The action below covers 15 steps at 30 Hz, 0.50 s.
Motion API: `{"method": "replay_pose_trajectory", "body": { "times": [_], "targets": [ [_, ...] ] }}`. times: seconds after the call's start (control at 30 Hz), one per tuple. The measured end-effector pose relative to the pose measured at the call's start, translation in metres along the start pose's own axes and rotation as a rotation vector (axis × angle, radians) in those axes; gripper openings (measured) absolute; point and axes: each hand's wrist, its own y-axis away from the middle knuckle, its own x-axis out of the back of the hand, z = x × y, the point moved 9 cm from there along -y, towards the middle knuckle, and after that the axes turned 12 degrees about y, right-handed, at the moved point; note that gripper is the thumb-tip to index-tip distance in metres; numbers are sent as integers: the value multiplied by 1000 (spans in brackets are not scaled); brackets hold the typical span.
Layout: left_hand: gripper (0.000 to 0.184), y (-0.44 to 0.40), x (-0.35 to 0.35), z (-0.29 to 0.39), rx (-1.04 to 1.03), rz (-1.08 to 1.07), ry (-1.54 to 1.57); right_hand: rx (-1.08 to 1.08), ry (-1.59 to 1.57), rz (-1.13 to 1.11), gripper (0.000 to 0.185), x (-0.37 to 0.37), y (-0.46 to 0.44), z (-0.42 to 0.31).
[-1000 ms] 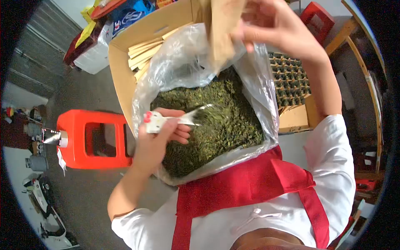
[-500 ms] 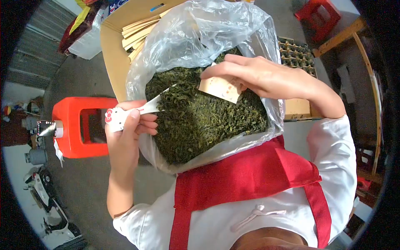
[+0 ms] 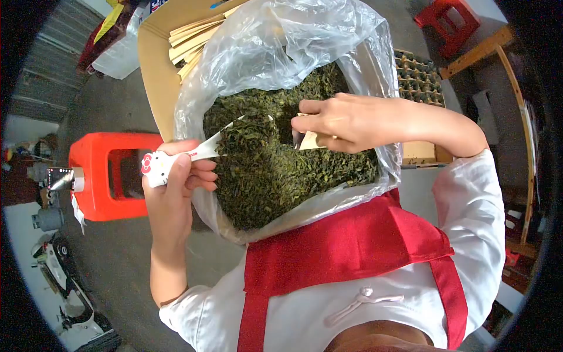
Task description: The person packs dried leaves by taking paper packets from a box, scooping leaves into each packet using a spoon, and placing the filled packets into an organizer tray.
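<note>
My left hand is closed around the cat-face handle of a white rice paddle. Dark dried leaves are heaped on the paddle's blade. My right hand pinches a small cream paper packet, its dark opening facing the paddle's tip, a short gap apart. Both are over a mass of dried green leaves, which look like tea. A clear plastic bag lines the cardboard box that holds the leaves. My fingers cover part of the packet.
Several flat cream paper packets are tucked at the box's upper left. A red jerrycan stands at the left, with a lit phone beside it. A divided tray and a red stool are at the right.
My right hand has turned the packet from showing its printed face to pointing its opening at the paddle. The heaped paddle has shifted slightly and its leaf load shows more clearly.
</note>
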Motion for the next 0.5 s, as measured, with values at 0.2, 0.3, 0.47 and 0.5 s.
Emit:
{"method": "replay_pose_trajectory", "body": {
  "times": [0.2, 0.3, 0.47, 0.5],
  "targets": [
    [21, -1, -6, -2, 23, -19, -18, -21, 50, -24, 25, -7, -4, -2],
    [23, -1, -13, -3, 42, -22, -52, 14, 102, 147, 24, -6, 1, -1],
    [25, -3, -21, -9, 85, -73, -90, -103, 119, -16, 27, -6, 2, 4],
    [25, -4, -24, -10, 102, -80, -93, -127, 119, -48, 27, -6, 3, 4]
  ]
}}
